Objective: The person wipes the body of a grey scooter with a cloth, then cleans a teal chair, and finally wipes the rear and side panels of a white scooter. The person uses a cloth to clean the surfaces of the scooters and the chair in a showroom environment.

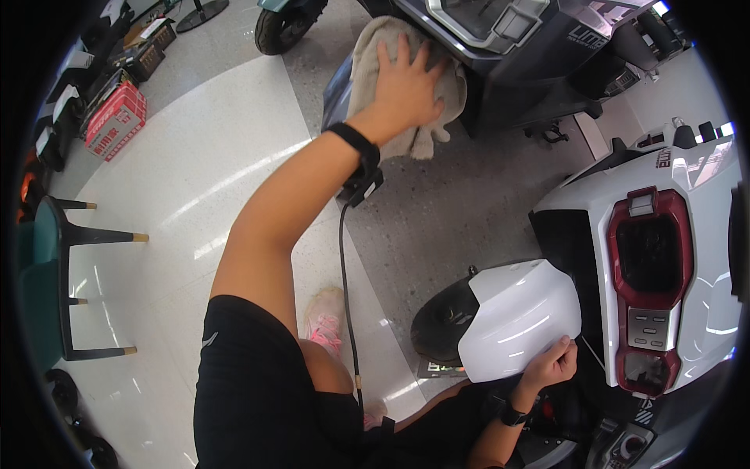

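Note:
My left hand (410,91) lies palm down with its fingers spread on a beige cloth (366,76), against the blue-grey front fender (338,97) of a dark scooter (515,76). The cloth's lower edge hangs in folds. My right hand (552,363) has curled fingers at the lower right edge of the glossy white front fender (521,322) of a white scooter (712,234). Whether it grips that edge is not plain. Black bands circle both wrists. The one on my left wrist carries a small box with a black cable (345,281) running down past my leg.
Below the white fender is a black tyre (442,322). A green chair (44,281) with black legs stands at the left. A red and grey carton (117,120) bearing writing sits upper left. Another scooter's wheel (281,29) is at the top, and more dark bodywork (621,445) lies lower right.

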`<state>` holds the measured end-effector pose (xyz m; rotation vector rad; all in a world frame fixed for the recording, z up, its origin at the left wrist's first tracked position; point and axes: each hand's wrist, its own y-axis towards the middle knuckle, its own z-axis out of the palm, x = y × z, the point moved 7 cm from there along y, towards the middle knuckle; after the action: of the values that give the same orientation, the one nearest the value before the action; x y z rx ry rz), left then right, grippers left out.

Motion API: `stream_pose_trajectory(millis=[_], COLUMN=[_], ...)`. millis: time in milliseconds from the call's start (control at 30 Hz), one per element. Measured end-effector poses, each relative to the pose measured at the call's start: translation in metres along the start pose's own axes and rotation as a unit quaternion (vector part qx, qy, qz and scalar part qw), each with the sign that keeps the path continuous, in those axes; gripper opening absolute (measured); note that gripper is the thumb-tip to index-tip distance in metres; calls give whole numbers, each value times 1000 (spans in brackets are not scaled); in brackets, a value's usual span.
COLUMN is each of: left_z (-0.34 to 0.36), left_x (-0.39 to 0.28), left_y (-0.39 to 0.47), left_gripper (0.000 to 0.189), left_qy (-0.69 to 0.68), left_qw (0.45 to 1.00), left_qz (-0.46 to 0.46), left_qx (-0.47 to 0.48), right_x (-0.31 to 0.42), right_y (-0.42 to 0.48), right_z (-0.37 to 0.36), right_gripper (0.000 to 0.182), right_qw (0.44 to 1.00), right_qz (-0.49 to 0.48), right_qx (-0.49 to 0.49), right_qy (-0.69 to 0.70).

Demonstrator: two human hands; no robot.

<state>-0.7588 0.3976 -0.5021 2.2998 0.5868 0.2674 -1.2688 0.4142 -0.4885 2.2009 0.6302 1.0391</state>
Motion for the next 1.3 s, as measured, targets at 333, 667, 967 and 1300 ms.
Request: stream_pose_trajectory(millis=[333, 667, 967, 1300], left_z=[50, 73, -1, 4], left_x=[-42, -54, -34, -81], left_y=[48, 43, -3, -219], left_gripper=[42, 28, 35, 33], left_qy=[112, 17, -258, -785], left_qw=[984, 998, 961, 507], left_qz=[-35, 15, -34, -290], left_qx=[134, 62, -90, 206], right_x=[7, 9, 7, 13], right_y=[2, 0, 2, -1], right_z=[7, 4, 6, 2], right_gripper=[42, 38, 39, 43], right_qw=[999, 999, 999, 1000], right_qz=[21, 26, 33, 16], right_qx=[17, 0, -6, -22], right_qy=[-34, -24, -39, -2])
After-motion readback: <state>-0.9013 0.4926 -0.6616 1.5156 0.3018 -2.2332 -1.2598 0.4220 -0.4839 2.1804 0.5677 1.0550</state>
